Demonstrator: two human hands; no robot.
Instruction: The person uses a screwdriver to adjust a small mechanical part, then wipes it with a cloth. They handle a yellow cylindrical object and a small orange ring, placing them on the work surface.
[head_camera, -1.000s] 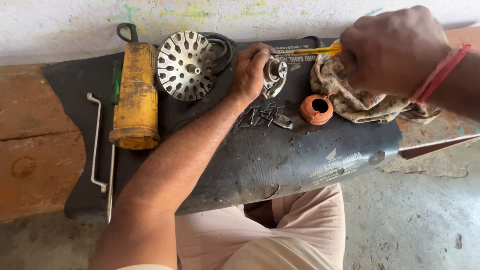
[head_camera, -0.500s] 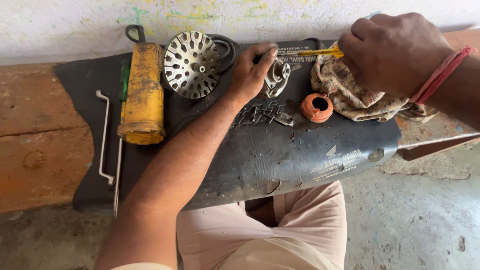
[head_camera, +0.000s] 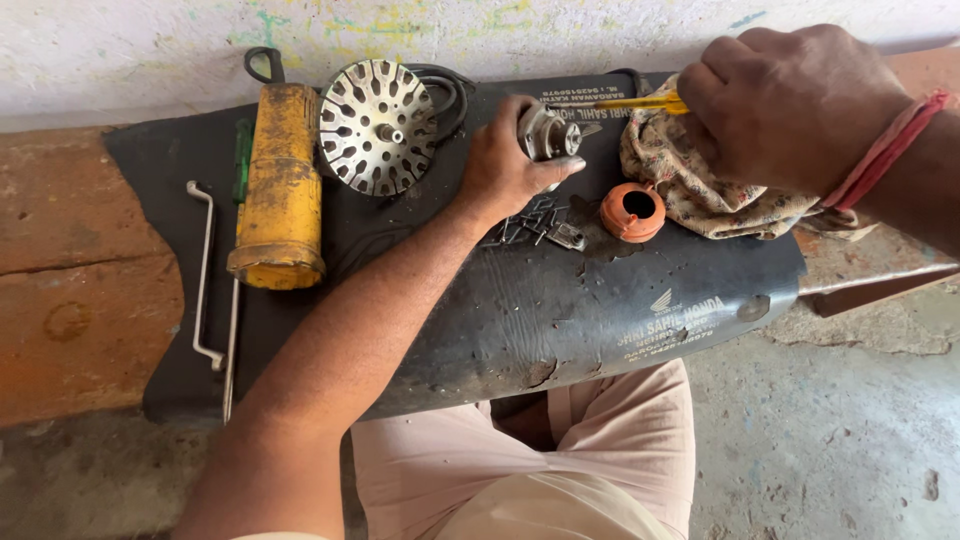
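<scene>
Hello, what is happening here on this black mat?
A person sits over a black mat spread on a ledge. The left hand grips a small metal part, and the right hand holds a yellow-handled screwdriver pointed at that part. Below the part lie small screws and an orange cap; a patterned cloth lies under the right hand. Further left rest a slotted metal disc, a yellow tool and a bent metal rod.

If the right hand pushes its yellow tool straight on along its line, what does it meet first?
Likely the small metal part that the left hand grips: the right hand aims the yellow tool leftward at it. Contact is unclear.
</scene>
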